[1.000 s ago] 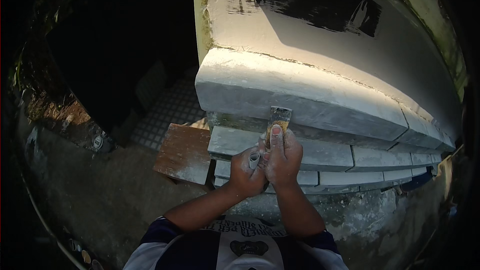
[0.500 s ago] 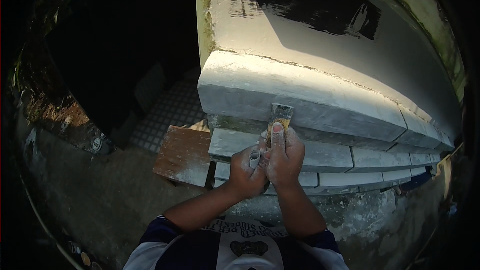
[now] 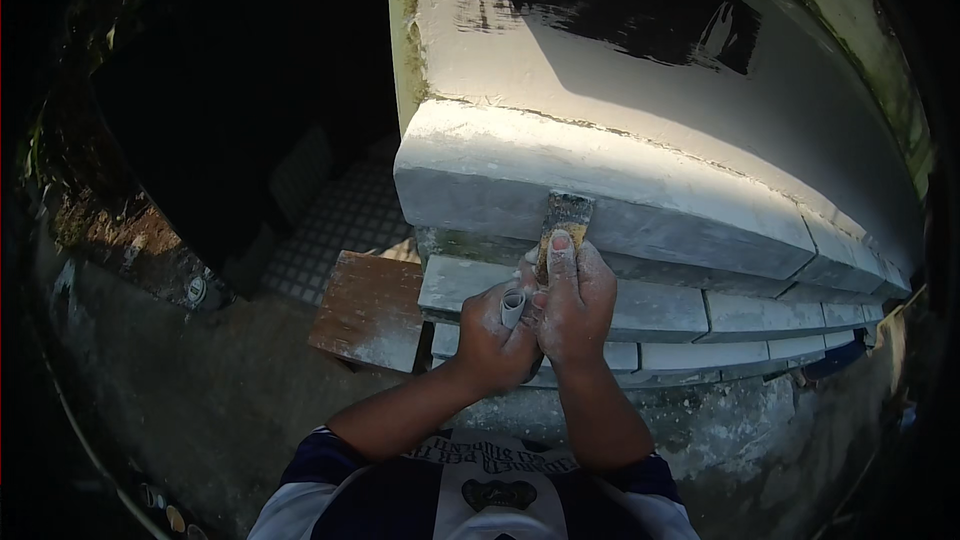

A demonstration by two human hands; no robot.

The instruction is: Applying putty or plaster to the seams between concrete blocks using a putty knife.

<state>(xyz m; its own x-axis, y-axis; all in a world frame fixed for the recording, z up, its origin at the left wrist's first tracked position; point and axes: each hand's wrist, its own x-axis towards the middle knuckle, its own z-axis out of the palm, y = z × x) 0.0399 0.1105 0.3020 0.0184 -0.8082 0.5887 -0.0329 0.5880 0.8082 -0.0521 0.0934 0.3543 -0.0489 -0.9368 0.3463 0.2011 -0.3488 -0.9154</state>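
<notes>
My right hand [image 3: 580,305] is wrapped round a flat, scraper-like tool [image 3: 568,215], its thumb pressed along the yellowish, worn part. The tool's wide dark end lies against the shaded front face of the grey-white top ledge [image 3: 480,195]. Close against it, my left hand [image 3: 490,345] is closed on a rolled grey-white sheet [image 3: 512,305], whose open end sticks out above the fingers. White dust coats both hands. Whether the left fingers also grip the tool's lower end is hidden.
Below the ledge run stepped courses of pale blocks [image 3: 655,315]. A brown wooden bench or box [image 3: 365,305] stands to the left, beside a dark opening with a tiled floor [image 3: 335,230]. Behind the ledge, a white wall [image 3: 480,65] carries black paint.
Both hands have shifted slightly right, and the tool has slid a little up and right along the ledge's front face. The grips are unchanged.
</notes>
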